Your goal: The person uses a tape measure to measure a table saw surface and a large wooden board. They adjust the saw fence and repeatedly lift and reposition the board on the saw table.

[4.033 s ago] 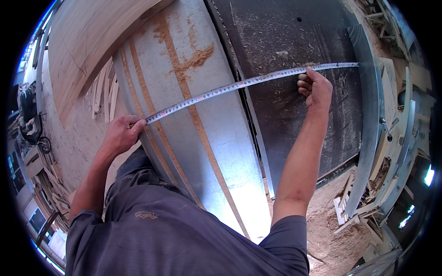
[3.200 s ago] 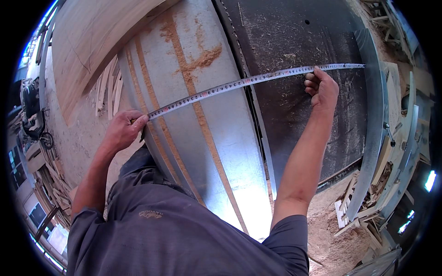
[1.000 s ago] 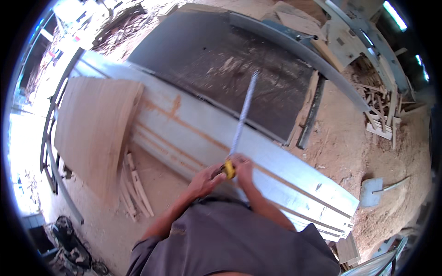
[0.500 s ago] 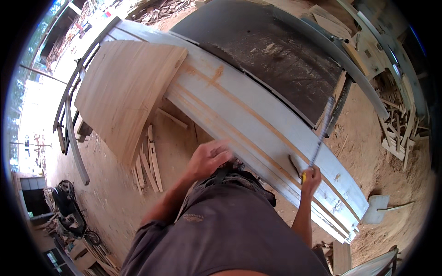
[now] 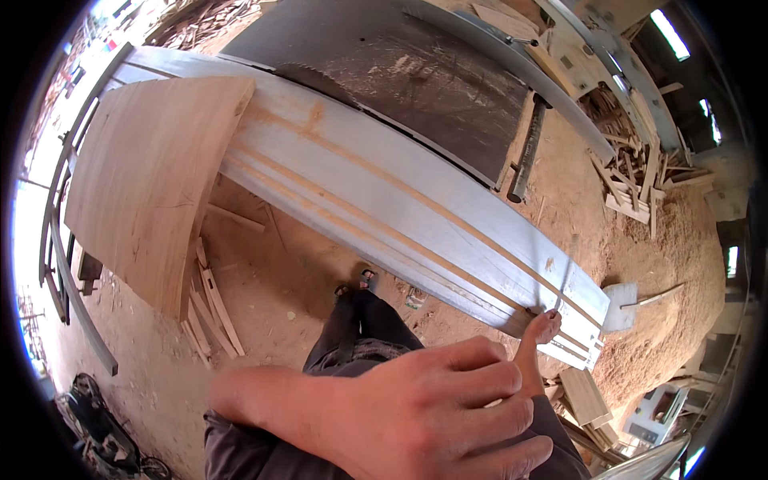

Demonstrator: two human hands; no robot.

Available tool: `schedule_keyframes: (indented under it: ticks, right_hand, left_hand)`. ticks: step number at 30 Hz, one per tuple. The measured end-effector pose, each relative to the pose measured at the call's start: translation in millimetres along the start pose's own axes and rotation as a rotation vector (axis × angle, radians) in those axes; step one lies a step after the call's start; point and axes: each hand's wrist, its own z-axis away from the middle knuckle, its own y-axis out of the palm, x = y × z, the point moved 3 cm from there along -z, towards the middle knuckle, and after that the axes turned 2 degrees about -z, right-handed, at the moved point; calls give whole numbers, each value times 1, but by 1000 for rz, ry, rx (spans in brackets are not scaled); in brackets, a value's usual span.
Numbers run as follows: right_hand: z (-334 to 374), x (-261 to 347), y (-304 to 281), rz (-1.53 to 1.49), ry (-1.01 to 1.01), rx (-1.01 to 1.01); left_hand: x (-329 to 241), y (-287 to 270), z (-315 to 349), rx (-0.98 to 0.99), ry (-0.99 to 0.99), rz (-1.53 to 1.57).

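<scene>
My left hand (image 5: 436, 408) is raised close in front of my torso, fingers curled over; its palm and thumb are hidden, so anything inside cannot be made out. My right hand (image 5: 542, 327) is closed at the right end of a long pale metal table (image 5: 376, 196). From it a tape measure (image 5: 565, 276) sticks out as a thin strip over the metal, its case hidden by the fingers. A broad pale wooden panel (image 5: 148, 180) lies across the left end of the metal table, overhanging the near edge.
Behind the metal table is a dark machine top (image 5: 432, 80) with a toothed saw blade (image 5: 318, 80) at its edge. Wooden strips (image 5: 216, 300) lie on the floor under the panel. A scrap pile (image 5: 628, 180) and a shovel (image 5: 620, 306) are on the right, a motorcycle (image 5: 100, 432) lower left.
My left hand has come up from beside the metal table's near edge toward the camera. My right hand stays on the table's right end. The tape's strip now looks shorter and thinner. The view has shifted.
</scene>
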Motion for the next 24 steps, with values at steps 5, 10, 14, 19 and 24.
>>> schedule_keyframes:
  ticks: [5, 10, 14, 19, 24]
  right_hand:
    - [21, 32, -21, 91, -40, 65]
    - [19, 38, -20, -56, -88, -58]
    - [9, -21, 19, -75, -234, -252]
    - [14, -2, 0, 113, -76, -11]
    - [4, -4, 2, 135, -43, -11]
  left_hand:
    - [20, 47, -3, -127, 4, -37]
    - [64, 68, 7, 369, -154, 3]
    - [147, 86, 105, 218, -568, -255]
    - [171, 71, 211, 171, -1028, -333]
    - [178, 58, 235, 41, -1079, -419]
